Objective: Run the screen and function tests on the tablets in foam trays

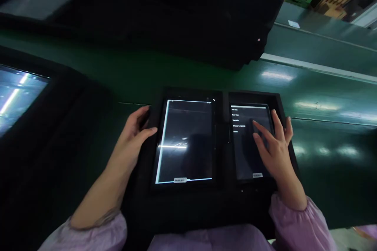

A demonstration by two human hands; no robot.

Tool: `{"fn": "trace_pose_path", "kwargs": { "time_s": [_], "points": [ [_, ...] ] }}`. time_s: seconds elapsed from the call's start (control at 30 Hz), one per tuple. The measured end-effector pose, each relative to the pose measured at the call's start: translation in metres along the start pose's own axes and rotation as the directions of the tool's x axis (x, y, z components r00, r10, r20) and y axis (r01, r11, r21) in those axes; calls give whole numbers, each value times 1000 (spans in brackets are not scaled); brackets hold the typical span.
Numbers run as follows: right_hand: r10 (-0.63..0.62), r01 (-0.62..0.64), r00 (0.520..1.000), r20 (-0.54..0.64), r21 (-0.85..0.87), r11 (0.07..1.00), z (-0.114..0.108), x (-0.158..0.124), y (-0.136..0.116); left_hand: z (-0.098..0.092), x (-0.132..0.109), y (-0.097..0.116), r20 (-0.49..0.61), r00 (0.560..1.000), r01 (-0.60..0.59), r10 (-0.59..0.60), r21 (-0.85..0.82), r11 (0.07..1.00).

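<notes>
Black tray (182,196) sits on a green conveyor belt (321,104) and holds two tablets still. The left hand (132,135) lies open by the left tablet (184,141), gripping nothing. The right hand (272,151) is open too, its fingertips (255,123) touching the right tablet (250,157).

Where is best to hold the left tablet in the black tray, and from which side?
Grip the left tablet by its long left edge, probably from the left: the left hand is there; the right tablet sits close opposite.
</notes>
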State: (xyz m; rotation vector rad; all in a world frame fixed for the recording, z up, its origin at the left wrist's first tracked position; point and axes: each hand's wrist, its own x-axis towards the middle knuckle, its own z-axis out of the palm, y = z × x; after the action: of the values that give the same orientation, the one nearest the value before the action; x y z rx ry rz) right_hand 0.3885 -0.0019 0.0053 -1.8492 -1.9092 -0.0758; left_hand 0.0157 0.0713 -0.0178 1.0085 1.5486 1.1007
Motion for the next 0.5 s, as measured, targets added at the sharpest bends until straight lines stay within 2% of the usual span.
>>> {"fn": "trace_pose_path", "kwargs": {
  "time_s": [0.1,0.23,0.5],
  "points": [
    [-12,12,1000,5,9,1000,8,2,-2,13,5,1,-47,999,-19,18,-29,999],
    [-10,9,1000,12,26,1000,11,4,-4,19,13,9,-18,1000,26,-26,-5,1000],
    [38,-15,987,-159,144,989,6,6,0,22,35,11,-17,999,-36,41,220,975]
  ]
}}
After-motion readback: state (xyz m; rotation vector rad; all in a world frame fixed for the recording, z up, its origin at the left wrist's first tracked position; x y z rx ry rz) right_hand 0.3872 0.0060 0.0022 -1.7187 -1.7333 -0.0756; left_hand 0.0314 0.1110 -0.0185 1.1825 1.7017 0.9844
